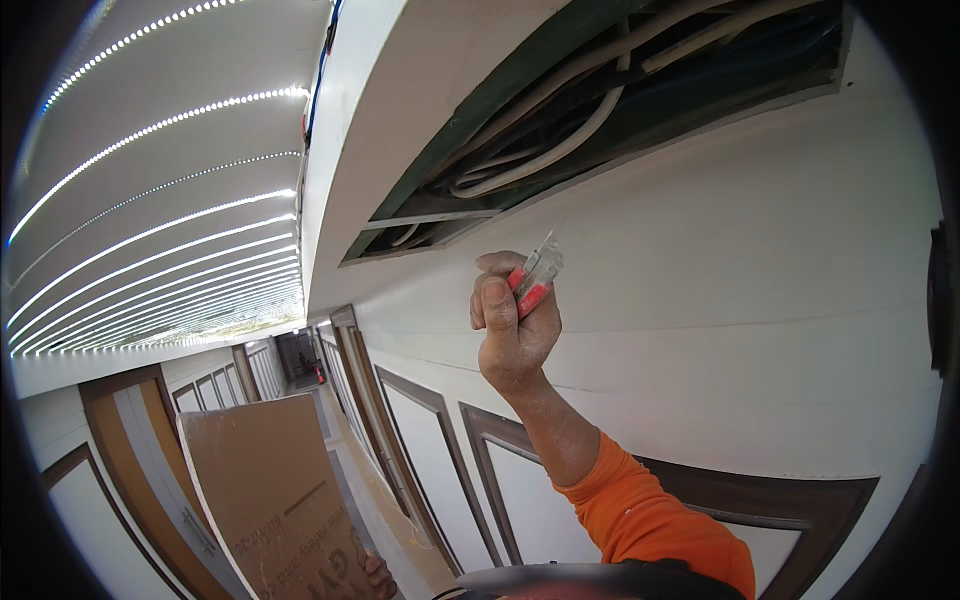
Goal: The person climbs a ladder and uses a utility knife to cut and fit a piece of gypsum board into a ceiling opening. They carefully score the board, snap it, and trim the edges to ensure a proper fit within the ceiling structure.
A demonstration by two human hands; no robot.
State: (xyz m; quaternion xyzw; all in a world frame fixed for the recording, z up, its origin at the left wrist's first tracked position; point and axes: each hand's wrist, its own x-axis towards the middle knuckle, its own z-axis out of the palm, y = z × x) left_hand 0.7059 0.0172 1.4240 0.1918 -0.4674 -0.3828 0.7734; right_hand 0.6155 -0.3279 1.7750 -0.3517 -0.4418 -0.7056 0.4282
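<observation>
My right hand [515, 315], its forearm in an orange sleeve, is raised below a rectangular ceiling opening [340, 140] with pale cables [590, 130] inside. Its fingers are closed around a small red-and-clear item [535, 275], perhaps a tool; its exact kind is unclear. The hand's tip is below the opening's near frame. At the lower edge, my left hand [378, 575] grips the right side of a large brown board [250, 470], held upright and slightly tilted, with printing on its face.
A long corridor [300, 360] recedes at centre left, with wooden doors [130, 440] and panelled walls [415, 420]. Rows of lit LED strips [160, 135] cross the ceiling at left. A pale bulkhead surface [720, 230] fills the right, above dark-framed panels.
</observation>
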